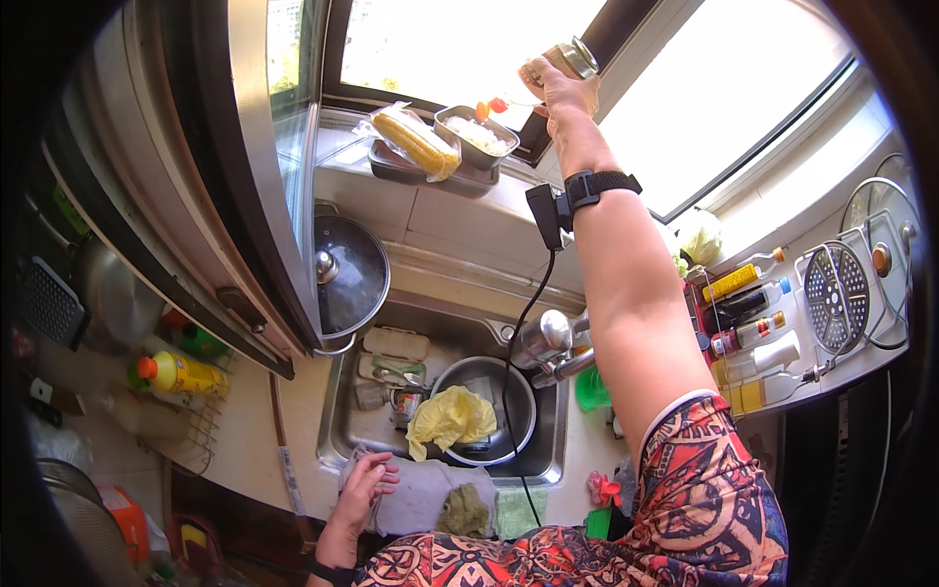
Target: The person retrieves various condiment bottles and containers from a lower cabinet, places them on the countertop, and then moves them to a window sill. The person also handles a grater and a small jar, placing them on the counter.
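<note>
Stretched up toward the window, my right hand (561, 84) grips a glass jar (576, 59) that lies tilted in its fingers. My left hand (363, 484) holds nothing, its fingers slightly bent and apart, near a pale cloth (418, 495) on the front edge of the steel sink (334, 418). In the sink stands a round metal basin (517, 389) with a crumpled yellow plastic bag (458, 422) over its rim. Left of the basin are a small glass jar (372, 396) and a lidded container (396, 343). A wrapped corn cob (414, 143) and a metal food box (477, 139) sit below the window.
An opened window sash (257, 183) juts in at left, partly over a lidded pot (348, 271). The faucet (546, 341) rises behind the basin. Bottles (748, 330) line the right counter beside a perforated steamer plate (836, 297). A black cable (528, 308) hangs from my right arm across the sink.
</note>
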`<state>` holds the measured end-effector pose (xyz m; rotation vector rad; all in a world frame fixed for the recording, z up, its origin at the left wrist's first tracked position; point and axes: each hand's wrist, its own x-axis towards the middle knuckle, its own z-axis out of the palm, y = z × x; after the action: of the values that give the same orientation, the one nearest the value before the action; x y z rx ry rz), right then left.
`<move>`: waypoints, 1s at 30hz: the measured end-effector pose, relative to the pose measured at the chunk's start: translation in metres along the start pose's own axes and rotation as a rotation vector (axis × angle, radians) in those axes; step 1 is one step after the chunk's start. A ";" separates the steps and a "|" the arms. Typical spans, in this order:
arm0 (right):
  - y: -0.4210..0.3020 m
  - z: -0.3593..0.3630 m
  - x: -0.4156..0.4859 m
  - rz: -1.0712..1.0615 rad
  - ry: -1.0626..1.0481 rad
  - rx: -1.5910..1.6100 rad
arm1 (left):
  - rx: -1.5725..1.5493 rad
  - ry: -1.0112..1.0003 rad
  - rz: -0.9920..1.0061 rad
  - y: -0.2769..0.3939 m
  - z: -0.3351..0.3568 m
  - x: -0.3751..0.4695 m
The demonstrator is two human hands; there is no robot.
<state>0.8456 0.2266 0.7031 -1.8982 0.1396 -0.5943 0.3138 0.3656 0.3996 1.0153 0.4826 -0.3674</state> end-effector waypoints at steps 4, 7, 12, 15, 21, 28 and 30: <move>0.007 0.001 0.007 0.022 -0.029 0.060 | -0.001 -0.002 0.003 0.000 -0.001 0.002; 0.005 -0.004 0.004 0.060 -0.045 0.085 | -0.002 -0.005 -0.005 0.000 0.000 0.003; -0.005 -0.014 -0.011 0.174 -0.053 0.260 | 0.005 -0.015 -0.011 0.001 0.002 0.004; -0.006 -0.013 -0.016 0.172 -0.004 0.216 | 0.006 -0.020 -0.010 0.001 0.003 0.006; 0.009 -0.010 -0.017 0.203 0.022 0.395 | 0.010 -0.016 -0.006 0.000 0.000 0.007; 0.017 -0.010 -0.018 0.254 0.040 0.438 | 0.002 -0.014 -0.012 -0.001 0.000 0.005; 0.020 -0.011 -0.019 0.238 0.020 0.361 | 0.015 -0.004 -0.023 -0.001 0.001 0.005</move>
<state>0.8278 0.2167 0.6822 -1.5006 0.2501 -0.4433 0.3172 0.3638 0.3967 1.0244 0.4889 -0.3937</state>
